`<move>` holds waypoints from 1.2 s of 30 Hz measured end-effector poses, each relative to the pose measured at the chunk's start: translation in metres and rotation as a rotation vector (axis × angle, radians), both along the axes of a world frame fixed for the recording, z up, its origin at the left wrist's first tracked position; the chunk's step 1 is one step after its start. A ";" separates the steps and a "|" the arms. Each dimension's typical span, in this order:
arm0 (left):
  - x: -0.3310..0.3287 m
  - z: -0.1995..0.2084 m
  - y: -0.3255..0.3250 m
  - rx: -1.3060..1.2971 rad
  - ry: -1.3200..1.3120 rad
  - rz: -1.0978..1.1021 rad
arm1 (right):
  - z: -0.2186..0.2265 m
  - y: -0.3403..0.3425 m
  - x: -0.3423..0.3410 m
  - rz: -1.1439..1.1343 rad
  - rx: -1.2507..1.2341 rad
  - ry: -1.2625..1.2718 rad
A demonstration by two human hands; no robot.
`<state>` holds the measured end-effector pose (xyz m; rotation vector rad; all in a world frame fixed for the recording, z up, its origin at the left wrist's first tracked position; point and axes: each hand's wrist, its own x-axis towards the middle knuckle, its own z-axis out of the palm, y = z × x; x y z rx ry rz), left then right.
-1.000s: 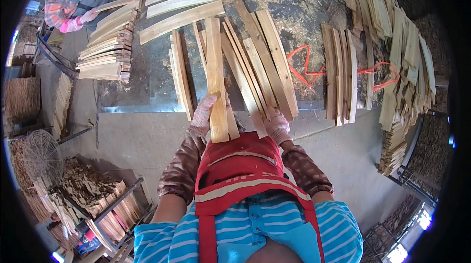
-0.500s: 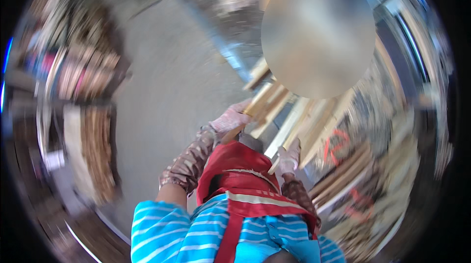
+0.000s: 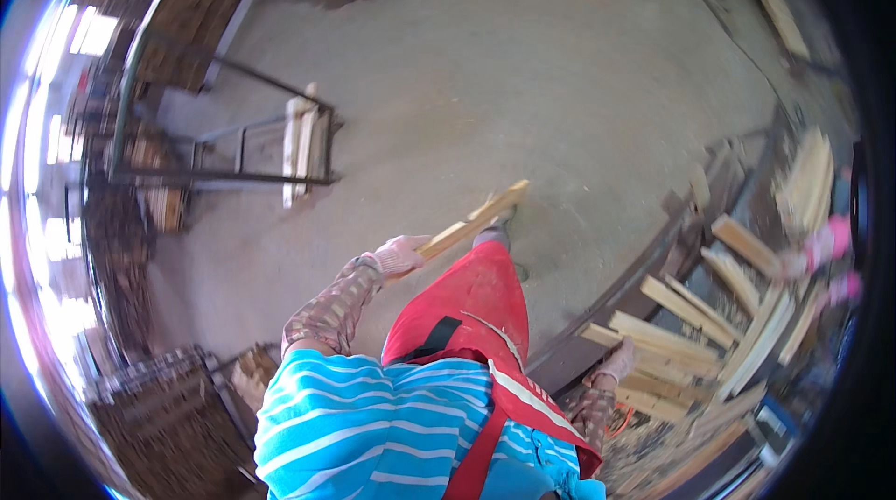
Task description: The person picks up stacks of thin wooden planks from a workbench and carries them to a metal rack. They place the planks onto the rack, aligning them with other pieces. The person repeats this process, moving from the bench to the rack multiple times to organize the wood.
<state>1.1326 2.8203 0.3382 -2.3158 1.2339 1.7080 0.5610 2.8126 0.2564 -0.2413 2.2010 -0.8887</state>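
Left arm (image 3: pixel 331 304) extended, a person's knit-gloved left hand (image 3: pixel 399 255) was clamped on a slim wooden board (image 3: pixel 474 220) at mid-frame. The gloved right hand (image 3: pixel 613 365), lower right, lay against straight-edged, pale boards (image 3: pixel 677 343) on the worktop (image 3: pixel 607 299); its grip could not be told. Grey concrete floor (image 3: pixel 420 117) stretched above.

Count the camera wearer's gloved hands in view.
2: the left hand, left of centre, gripping a wooden board; the right hand, at lower right beside the loose boards. Both are visible.

Head-worn fisheye looks steeply down, shirt (image 3: pixel 373 411) close, floor (image 3: pixel 420 117) beyond
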 end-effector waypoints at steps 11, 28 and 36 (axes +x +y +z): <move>0.216 -0.127 0.308 -0.227 -0.065 1.505 | 0.000 0.031 0.044 0.099 0.209 0.660; 0.676 -0.286 0.256 -0.160 -0.435 0.957 | -0.090 0.248 0.569 0.608 0.050 -0.010; 0.737 -0.421 0.183 -0.033 -0.627 0.419 | -0.137 0.258 0.585 1.104 0.116 0.560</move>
